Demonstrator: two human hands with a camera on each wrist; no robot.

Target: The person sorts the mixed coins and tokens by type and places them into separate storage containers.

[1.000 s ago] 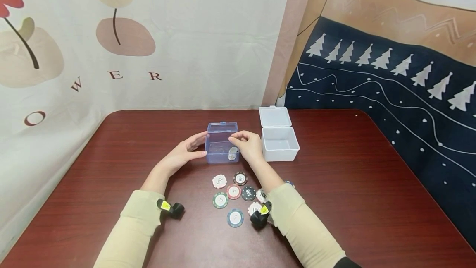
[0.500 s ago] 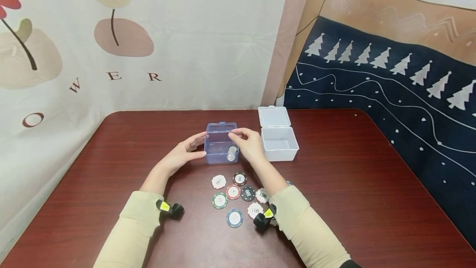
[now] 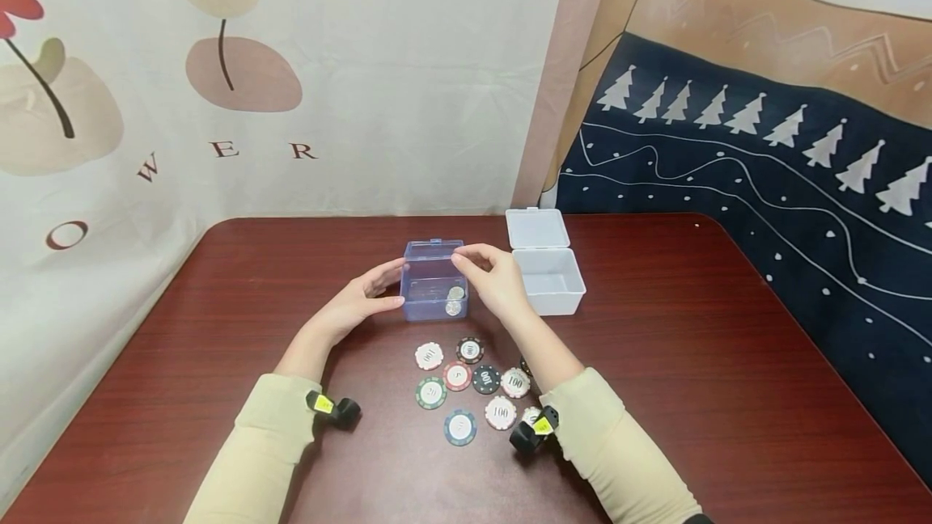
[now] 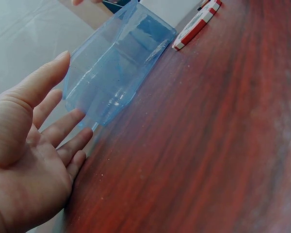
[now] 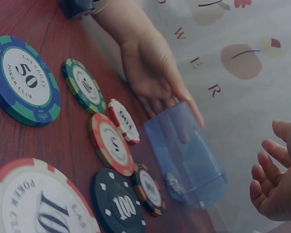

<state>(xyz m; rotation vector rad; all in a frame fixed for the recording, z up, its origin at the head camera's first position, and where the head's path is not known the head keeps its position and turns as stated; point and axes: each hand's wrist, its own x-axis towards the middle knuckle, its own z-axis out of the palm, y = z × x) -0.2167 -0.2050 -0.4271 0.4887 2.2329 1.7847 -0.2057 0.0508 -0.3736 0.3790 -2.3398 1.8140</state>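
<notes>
A see-through blue plastic box point(image 3: 418, 293) with its lid point(image 3: 434, 249) raised stands near the middle of the table; silver coins point(image 3: 455, 302) lie at its right end. At its left side is my left hand point(image 3: 357, 302), thumb near the front corner and fingers along the side, spread rather than curled in the left wrist view. My right hand point(image 3: 495, 277) hovers above the box's right edge, fingertips near the lid. In the right wrist view its fingers are loosely bent, with nothing seen between them.
A white box point(image 3: 561, 303) with its lid up stands right of the blue one. Several poker chips lie in front, among them a red chip point(image 3: 457, 376), a green chip point(image 3: 431, 392), a blue chip point(image 3: 460, 427) and a black chip point(image 3: 486, 379). My right forearm and wrist camera hide others.
My right hand has risen and shifted right from the coins to beside the lid. Its forearm moved right, uncovering more of the white chips. My left hand and the boxes stay put.
</notes>
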